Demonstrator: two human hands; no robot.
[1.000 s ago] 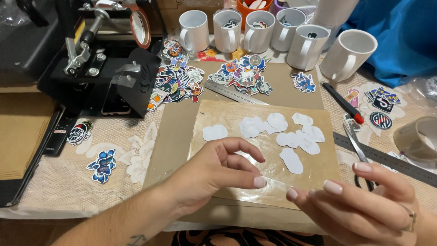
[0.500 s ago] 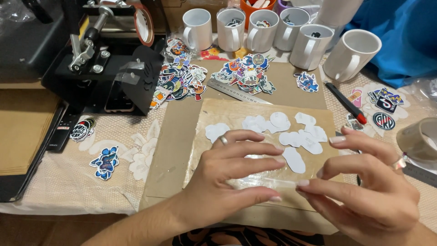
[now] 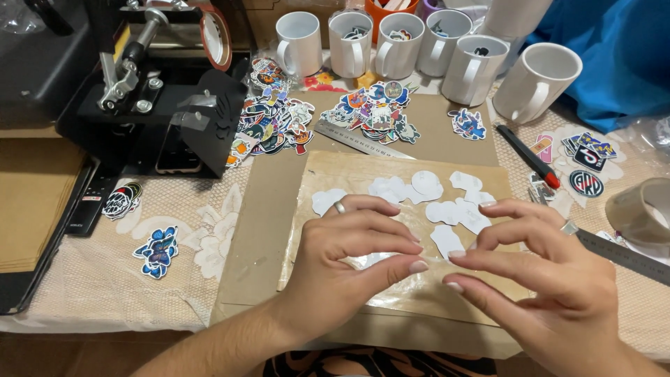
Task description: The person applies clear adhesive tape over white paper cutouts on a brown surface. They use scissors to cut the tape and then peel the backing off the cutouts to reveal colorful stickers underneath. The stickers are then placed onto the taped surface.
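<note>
My left hand [image 3: 349, 258] and my right hand [image 3: 537, 279] hover low over a glossy brown sheet [image 3: 328, 167] lying on a cardboard board [image 3: 262, 230]. Their thumbs and fingertips nearly meet at the sheet's near middle, pinching a thin clear strip of tape [image 3: 434, 264] that is barely visible. A ring sits on my left hand. Several white cut-out shapes [image 3: 426, 185] lie blank side up on the sheet, just beyond my fingers.
Several white mugs [image 3: 296, 42] line the back. Piles of colourful stickers [image 3: 377, 112] and a metal ruler [image 3: 356, 139] lie before them. A black press machine [image 3: 153, 91] stands left. At right are a red-tipped cutter [image 3: 527, 155], a tape roll [image 3: 638, 209] and another ruler [image 3: 628, 255].
Both hands have risen and come forward over the sheet. My right hand has swung in from the right edge, and the fingertips of both hands now nearly touch.
</note>
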